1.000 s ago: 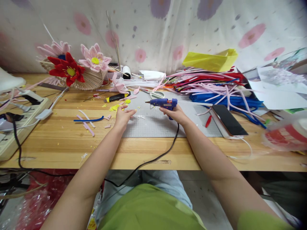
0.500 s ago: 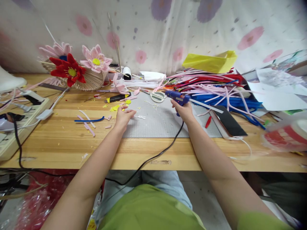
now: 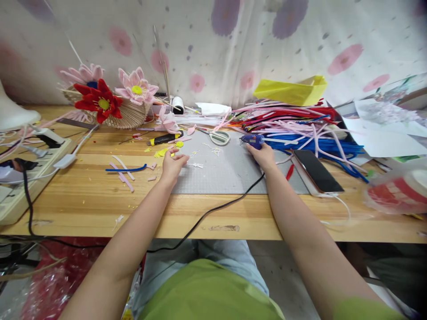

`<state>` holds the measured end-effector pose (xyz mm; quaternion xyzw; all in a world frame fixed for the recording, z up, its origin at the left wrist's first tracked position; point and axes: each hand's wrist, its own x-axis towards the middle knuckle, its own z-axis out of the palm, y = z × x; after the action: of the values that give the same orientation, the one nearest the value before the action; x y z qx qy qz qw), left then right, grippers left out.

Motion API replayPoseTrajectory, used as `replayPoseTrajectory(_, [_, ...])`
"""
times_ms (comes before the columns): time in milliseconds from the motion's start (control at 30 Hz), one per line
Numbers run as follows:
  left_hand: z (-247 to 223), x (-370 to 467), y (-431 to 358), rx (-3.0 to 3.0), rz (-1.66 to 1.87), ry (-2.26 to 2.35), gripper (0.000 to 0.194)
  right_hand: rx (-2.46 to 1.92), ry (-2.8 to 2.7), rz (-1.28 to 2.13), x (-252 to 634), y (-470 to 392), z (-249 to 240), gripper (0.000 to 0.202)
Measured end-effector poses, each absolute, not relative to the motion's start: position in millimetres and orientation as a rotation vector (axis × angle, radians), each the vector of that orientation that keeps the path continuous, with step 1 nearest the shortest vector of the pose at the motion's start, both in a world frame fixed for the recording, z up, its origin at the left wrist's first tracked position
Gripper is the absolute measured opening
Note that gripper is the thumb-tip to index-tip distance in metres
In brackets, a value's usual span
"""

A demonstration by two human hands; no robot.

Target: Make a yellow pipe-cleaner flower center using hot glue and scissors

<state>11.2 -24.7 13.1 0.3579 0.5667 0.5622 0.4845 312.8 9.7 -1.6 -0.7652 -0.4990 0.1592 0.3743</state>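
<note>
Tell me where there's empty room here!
The grey mat looks bare between the white bits and black cord. The wooden table is nearly bare between the power strip and crossed strips. Behind the mat, coloured stems crowd together.

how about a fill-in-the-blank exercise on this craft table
The blue plastic glue gun is in the person's ____ hand.
The large red plush flower has a round ____ centre.
The flat rectangular cutting mat on the wooden table is coloured ____.

Missing words: right; yellow; gray.
</note>
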Motion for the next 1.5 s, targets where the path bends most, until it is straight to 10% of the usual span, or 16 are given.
replayPoseTrajectory(467, [14.1, 12.1, -26.0, 0.865, 1.403, 1.37, 0.058, -2.152, -1.663, 0.065, 336.9, -11.1, 29.0, 0.047])
replayPoseTrajectory(800, [11.3, 12.7, -24.9, 0.903, 1.413, 1.321, 0.061, -1.726, -2.082, 1.153, 310.0, -33.6, 58.6, 0.052])
replayPoseTrajectory(1500, [9.9, 12.1, -24.9, 0.889, 1.384, 1.293, 0.076, -1.319, -1.621, 1.307, 233.4, -17.2, 4.1, 0.037])
